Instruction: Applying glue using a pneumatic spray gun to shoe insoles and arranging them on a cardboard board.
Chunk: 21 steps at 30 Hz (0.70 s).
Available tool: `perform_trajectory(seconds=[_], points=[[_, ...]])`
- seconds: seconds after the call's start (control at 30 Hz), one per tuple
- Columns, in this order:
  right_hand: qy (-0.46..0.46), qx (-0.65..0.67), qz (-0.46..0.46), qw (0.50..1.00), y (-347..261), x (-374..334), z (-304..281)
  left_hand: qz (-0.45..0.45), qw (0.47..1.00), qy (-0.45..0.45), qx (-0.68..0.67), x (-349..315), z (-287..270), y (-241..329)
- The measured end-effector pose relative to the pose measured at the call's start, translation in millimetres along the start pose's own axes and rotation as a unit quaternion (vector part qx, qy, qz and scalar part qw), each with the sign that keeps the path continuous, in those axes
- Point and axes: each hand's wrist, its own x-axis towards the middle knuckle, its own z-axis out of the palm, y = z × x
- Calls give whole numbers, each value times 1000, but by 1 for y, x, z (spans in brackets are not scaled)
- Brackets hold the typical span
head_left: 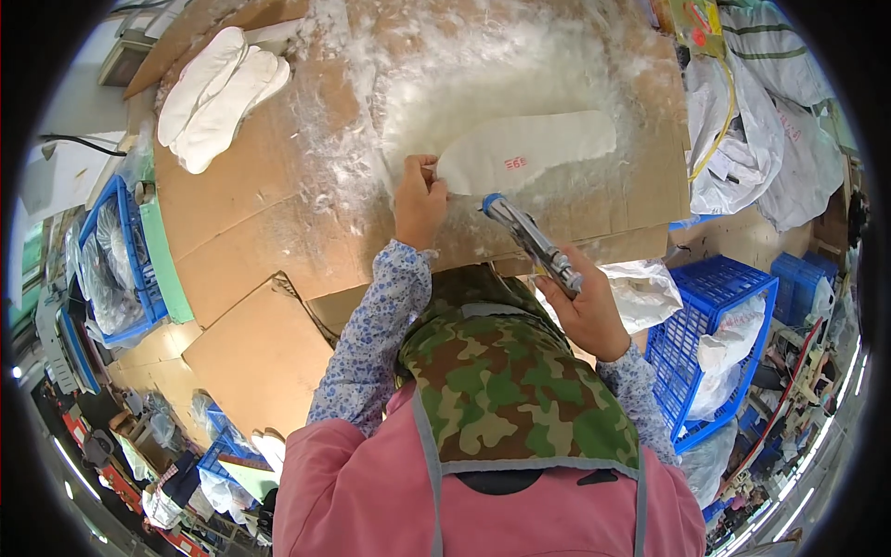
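My left hand (419, 200) pinches the near end of a white shoe-sole-shaped piece (529, 150) that lies flat on a cardboard-covered table (269, 204). In my right hand (585, 311) I grip a metal spray gun (531, 239); its blue-tipped nozzle points at the near edge of the white piece. A thick patch of white sprayed residue (464, 84) covers the cardboard around and behind the piece.
A stack of white sole-shaped pieces (215, 93) lies at the table's far left. Blue plastic crates hold bagged goods at the right (715, 343) and left (116, 260). White sacks (756, 139) pile at the far right. I wear a camouflage apron over pink.
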Motion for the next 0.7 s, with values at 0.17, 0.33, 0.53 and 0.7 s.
perform_trajectory(seconds=[0.17, 0.33, 0.53, 0.7], points=[[-3, -11, 13, 1000, -3, 3, 4, 4, 1000, -6, 0, 1, -1, -3], [11, -6, 19, 1000, 0, 3, 2, -4, 1000, -22, -22, 0, -1, 0], [38, 8, 16, 999, 5, 2, -1, -31, 997, -46, -50, 0, -1, 3], [63, 2, 4, 998, 9, 2, -7, -28, 996, -38, -82, 0, 0, 2]])
